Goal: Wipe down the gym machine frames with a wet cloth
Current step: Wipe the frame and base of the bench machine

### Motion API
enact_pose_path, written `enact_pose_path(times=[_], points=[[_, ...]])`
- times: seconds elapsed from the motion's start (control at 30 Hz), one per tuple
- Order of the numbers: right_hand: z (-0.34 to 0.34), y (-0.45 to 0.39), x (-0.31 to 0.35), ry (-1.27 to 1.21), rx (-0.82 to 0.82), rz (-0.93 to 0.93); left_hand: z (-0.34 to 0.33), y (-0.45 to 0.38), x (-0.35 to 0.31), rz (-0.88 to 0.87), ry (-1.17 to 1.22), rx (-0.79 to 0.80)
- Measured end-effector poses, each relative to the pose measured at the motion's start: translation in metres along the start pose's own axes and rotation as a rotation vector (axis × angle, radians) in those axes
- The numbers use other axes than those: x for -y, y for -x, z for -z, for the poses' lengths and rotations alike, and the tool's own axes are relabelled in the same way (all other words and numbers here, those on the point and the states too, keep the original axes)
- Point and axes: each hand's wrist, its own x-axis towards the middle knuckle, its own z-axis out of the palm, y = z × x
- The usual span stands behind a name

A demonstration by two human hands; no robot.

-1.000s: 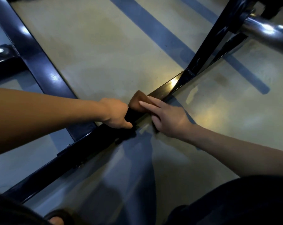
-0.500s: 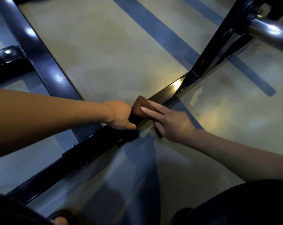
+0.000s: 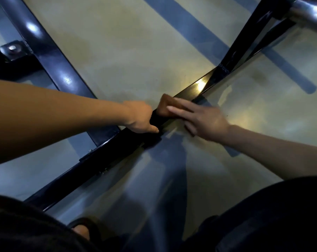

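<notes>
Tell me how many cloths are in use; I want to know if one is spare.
1. The brown cloth lies on the black floor bar, under the right hand's fingers, beside the left hand. Others may be out of view.

One view only, head-worn, wide-angle. Looking steeply down and forward, straight over the floor (image 3: 132,51). Close in on a black frame bar (image 3: 106,160) crossing the picture from lower left to upper right. Both forearms reaching in from the side edges, hands near centre. Dark clothing and a sandalled foot (image 3: 82,229) filling the bottom edge. Nothing to share with a second camera.
</notes>
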Motion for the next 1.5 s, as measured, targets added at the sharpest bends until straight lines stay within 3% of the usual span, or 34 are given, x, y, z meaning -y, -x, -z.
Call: enact_pose_path(times=[0.03, 0.1, 0.2, 0.27, 0.37, 0.47, 0.53, 0.67, 0.77, 0.83, 0.9, 1.0, 1.07, 1.17, 1.27, 1.4, 1.47, 1.5], points=[[0.004, 0.002, -0.021, 0.02, -0.028, -0.06, 0.0, 0.001, 0.0, 0.002, -0.003, -0.002], [0.015, 0.003, -0.058, 0.044, -0.117, -0.368, -0.003, 0.002, 0.002, 0.009, -0.003, -0.005], [0.024, -0.007, -0.065, 0.005, -0.09, -0.667, -0.006, 0.003, 0.003, 0.038, -0.004, -0.015], [0.023, -0.014, -0.032, -0.057, -0.076, -0.619, -0.006, 0.002, 0.002, 0.039, 0.002, -0.023], [0.007, -0.012, 0.019, -0.138, -0.037, -0.282, -0.002, 0.0, 0.002, 0.016, 0.034, -0.023], [0.001, -0.007, 0.003, -0.029, 0.0, -0.031, -0.002, -0.003, 0.005, 0.0, 0.044, -0.021], [0.004, -0.004, -0.037, -0.003, -0.051, -0.122, -0.004, -0.002, 0.007, 0.004, 0.039, -0.021], [0.015, -0.013, -0.091, -0.043, -0.113, -0.629, -0.007, 0.001, 0.008, 0.0, 0.018, -0.008], [0.018, -0.023, -0.079, -0.146, -0.151, -0.746, -0.005, 0.001, 0.007, -0.002, 0.024, -0.001], [0.013, -0.021, -0.047, -0.188, -0.151, -0.67, -0.005, -0.001, 0.007, -0.005, 0.027, 0.001], [0.004, -0.013, -0.016, -0.206, -0.12, -0.47, -0.005, -0.002, 0.007, -0.011, 0.039, -0.007], [0.0, -0.006, -0.023, -0.1, -0.083, -0.272, -0.004, -0.001, 0.008, -0.008, 0.052, -0.01], [0.005, -0.01, -0.054, -0.079, -0.112, -0.386, -0.004, -0.001, 0.007, -0.003, 0.043, -0.011], [0.016, -0.017, -0.092, -0.169, -0.161, -0.706, -0.006, 0.001, 0.007, 0.005, 0.028, -0.011], [0.015, -0.025, -0.067, -0.191, -0.156, -0.733, -0.007, 0.003, 0.007, 0.008, 0.046, -0.009], [0.013, -0.025, 0.013, -0.255, -0.023, -0.344, -0.002, 0.002, 0.006, 0.013, 0.09, -0.002], [0.014, -0.025, 0.018, -0.142, 0.082, -0.164, -0.001, 0.002, 0.006, 0.009, 0.111, 0.003], [0.017, -0.026, 0.01, -0.091, 0.102, -0.162, -0.001, 0.002, 0.005, 0.005, 0.11, 0.003]])
